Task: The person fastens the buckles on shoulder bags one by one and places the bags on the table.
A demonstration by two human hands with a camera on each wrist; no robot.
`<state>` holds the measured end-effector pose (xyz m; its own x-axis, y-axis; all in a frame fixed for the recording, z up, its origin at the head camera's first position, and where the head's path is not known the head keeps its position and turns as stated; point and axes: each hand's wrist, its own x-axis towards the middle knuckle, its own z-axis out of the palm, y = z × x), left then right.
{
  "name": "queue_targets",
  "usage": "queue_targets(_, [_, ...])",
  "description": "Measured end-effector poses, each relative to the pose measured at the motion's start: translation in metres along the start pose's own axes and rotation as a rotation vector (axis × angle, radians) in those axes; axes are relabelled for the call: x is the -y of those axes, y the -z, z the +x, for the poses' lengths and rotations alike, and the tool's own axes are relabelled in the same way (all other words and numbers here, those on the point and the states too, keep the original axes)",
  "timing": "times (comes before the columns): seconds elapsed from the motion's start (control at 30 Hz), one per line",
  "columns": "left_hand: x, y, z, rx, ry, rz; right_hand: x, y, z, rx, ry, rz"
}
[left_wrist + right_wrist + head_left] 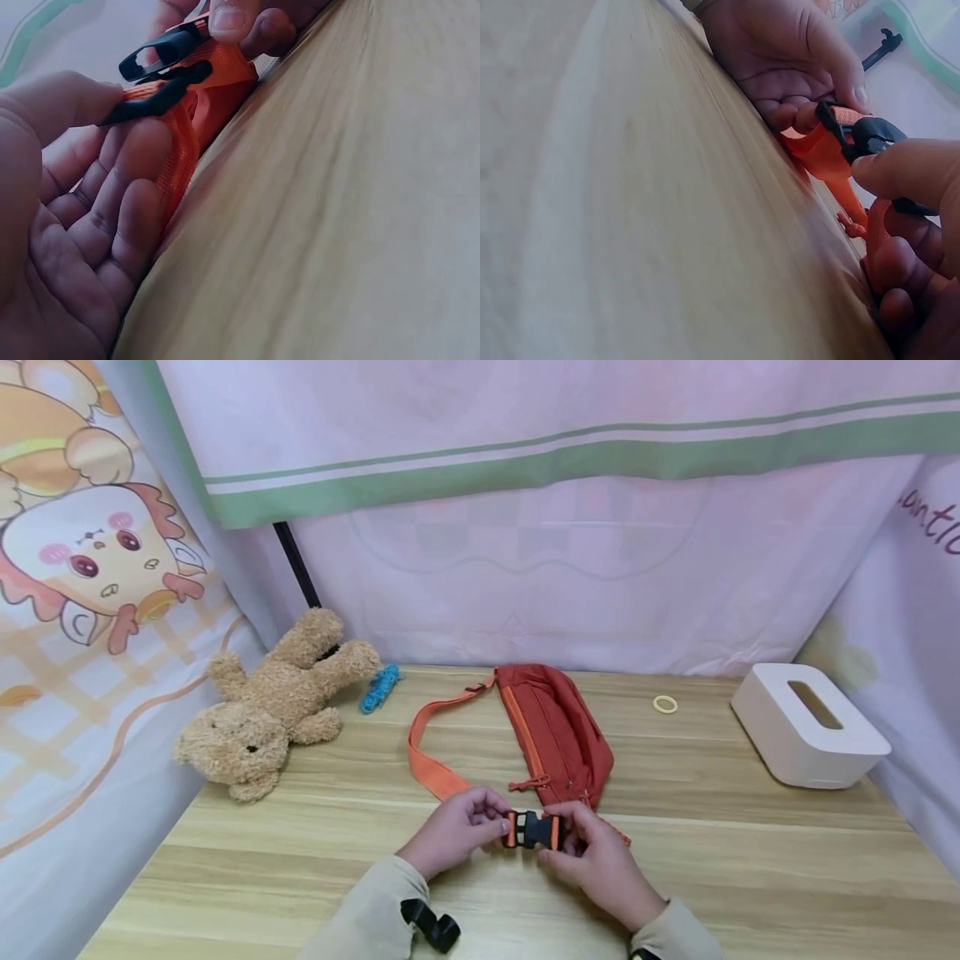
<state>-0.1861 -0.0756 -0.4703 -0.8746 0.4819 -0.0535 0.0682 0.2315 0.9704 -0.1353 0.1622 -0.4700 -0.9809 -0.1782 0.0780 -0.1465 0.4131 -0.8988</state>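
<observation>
A red waist bag (555, 727) lies on the table, its orange strap (423, 752) looping out to the left. In front of the bag, my left hand (459, 831) pinches the pronged half of the black side-release buckle (154, 103) between thumb and fingers. The socket half of the buckle (547, 832) is held the same way by my right hand (600, 860). From above, the two halves line up end to end; the left wrist view shows them overlapping at different heights, with the socket mouth (135, 66) visible. Orange webbing (180, 150) hangs below the prongs.
A brown teddy bear (277, 702) lies at the left, beside a blue bundle of cord (381, 687). Toward the back right are a pale yellow ring (665, 704) and a white tissue box (810, 727). Printed curtains (525, 568) border the wooden table (300, 860).
</observation>
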Motion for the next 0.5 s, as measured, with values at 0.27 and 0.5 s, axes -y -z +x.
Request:
queue_targets(0.27, [0.0041, 0.0034, 0.001, -0.01, -0.026, -0.088, 0.0011, 0.0031, 0.0005, -0.019, -0.002, 0.0])
queue_targets(0.5, [0.0037, 0.0049, -0.0003, 0.001, -0.03, -0.153, -0.0021, 0.0036, 0.0024, -0.041, -0.016, -0.015])
